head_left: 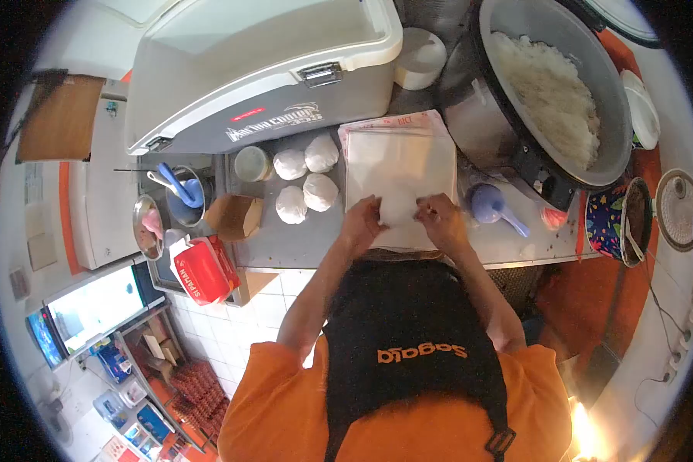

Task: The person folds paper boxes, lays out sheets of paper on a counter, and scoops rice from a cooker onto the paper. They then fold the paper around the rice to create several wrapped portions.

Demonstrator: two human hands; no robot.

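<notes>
My left hand (364,224) and my right hand (443,223) are closed with bent fingers at either side of a white mound (399,206), which looks like rice in thin white paper. Each hand appears to pinch an edge of that paper. Beneath them lies a stack of wrapping paper (400,158), pale sheets with a pink-printed one at the back. Several round white wrapped bundles (320,192) sit left of the stack. A blue rice scoop (488,205) rests on the counter to the right of my right hand.
A large cooler box (308,108) stands behind the bundles. At the back right is a big pot of white rice (554,100). A lidded tub (252,164), a cardboard box (233,216) and a red carton (205,269) are on the left. A patterned pot (604,223) stands far right.
</notes>
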